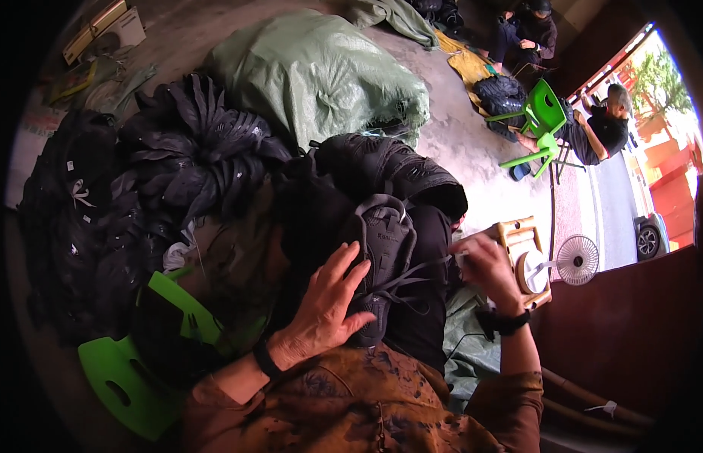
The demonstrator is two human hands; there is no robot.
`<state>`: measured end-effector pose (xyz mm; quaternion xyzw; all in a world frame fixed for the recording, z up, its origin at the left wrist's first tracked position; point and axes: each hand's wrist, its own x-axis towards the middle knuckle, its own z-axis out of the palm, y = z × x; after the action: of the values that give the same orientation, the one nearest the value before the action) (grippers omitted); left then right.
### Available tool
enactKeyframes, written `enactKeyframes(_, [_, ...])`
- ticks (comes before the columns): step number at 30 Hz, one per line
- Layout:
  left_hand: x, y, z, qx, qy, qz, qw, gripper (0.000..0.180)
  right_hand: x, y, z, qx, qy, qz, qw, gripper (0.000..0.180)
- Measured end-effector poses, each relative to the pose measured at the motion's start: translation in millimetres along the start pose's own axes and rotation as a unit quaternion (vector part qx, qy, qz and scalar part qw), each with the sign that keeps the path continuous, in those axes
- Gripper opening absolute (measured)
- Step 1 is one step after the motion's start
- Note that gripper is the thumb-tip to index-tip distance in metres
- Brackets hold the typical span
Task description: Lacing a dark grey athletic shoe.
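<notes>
A green sack (pixel 321 72) lies on the floor ahead, and a heap of black shoe parts (pixel 140 189) spreads to my left beside a green chair (pixel 132 377). On my lap sits a black shoe upper (pixel 385 257), laces (pixel 412 283) trailing from it. My left hand (pixel 321 309) rests on its side, fingers spread flat, steadying rather than clamping. My right hand (pixel 484 264) is up just beside a wooden spool stand (pixel 525 260), fingers pinched shut, I judge on a lace end or thread; what it holds is too small to tell. A small fan (pixel 576 259) stands past it. I seem to be mid-lacing: the next move calls for drawing the strand taut while my left grip braces the upper.
</notes>
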<state>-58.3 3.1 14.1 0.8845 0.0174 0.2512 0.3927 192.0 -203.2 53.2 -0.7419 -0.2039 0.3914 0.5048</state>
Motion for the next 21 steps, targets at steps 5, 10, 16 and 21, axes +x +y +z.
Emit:
enactKeyframes(5, [-10.2,-3.4,18.6,-0.015,-0.022,-0.049,0.998,0.109,8.4,-10.3,29.8,-0.146,-0.226,0.049,0.962,0.024])
enactKeyframes(10, [-2.5,0.4,23.8,0.010,-0.034,-0.076,0.996,0.115,5.7,-12.8,17.6,0.107,-0.246,0.081,0.960,0.023])
enactKeyframes(16, [-13.5,-14.5,32.2,0.070,-0.083,-0.103,0.989,0.120,43.3,-61.8,2.6,0.181,-0.060,-0.061,0.980,0.020])
enactKeyframes(21, [-9.4,-16.1,37.1,0.098,-0.083,-0.088,0.988,0.118,46.6,-144.0,-53.5,0.336,0.071,-0.219,0.913,0.025])
